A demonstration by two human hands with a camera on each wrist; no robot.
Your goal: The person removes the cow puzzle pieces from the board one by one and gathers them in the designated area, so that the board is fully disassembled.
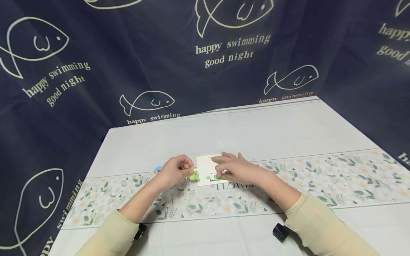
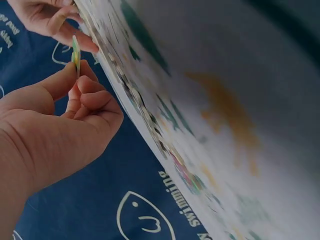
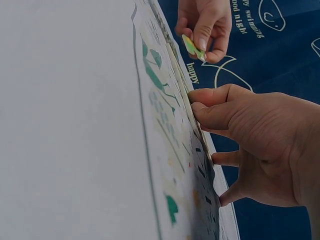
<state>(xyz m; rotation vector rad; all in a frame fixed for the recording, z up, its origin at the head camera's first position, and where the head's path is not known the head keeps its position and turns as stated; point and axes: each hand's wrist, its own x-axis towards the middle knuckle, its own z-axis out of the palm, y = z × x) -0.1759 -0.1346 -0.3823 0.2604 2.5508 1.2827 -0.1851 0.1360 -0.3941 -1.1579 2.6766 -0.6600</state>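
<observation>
Between thumb and forefinger, my left hand (image 1: 175, 170) pinches a green and yellow puzzle piece (image 2: 76, 56). It holds the piece above the table, beside the left edge of a cream puzzle board (image 1: 205, 164). My right hand (image 1: 236, 168) lies over the board's right side, its thumb and forefinger touching down close together and other fingers spread (image 3: 227, 159). Green and white puzzle pieces (image 1: 211, 177) lie along the board's lower part, partly covered by the right fingers. Whether those fingers hold a piece cannot be seen.
Some colourful pieces (image 2: 186, 172) lie on the tablecloth near the left hand; a blue one (image 1: 158, 168) shows behind it. A floral band (image 1: 298, 181) crosses the white tablecloth (image 1: 179, 138). Dark blue fish-print curtains (image 1: 179, 53) hang behind and beside the table.
</observation>
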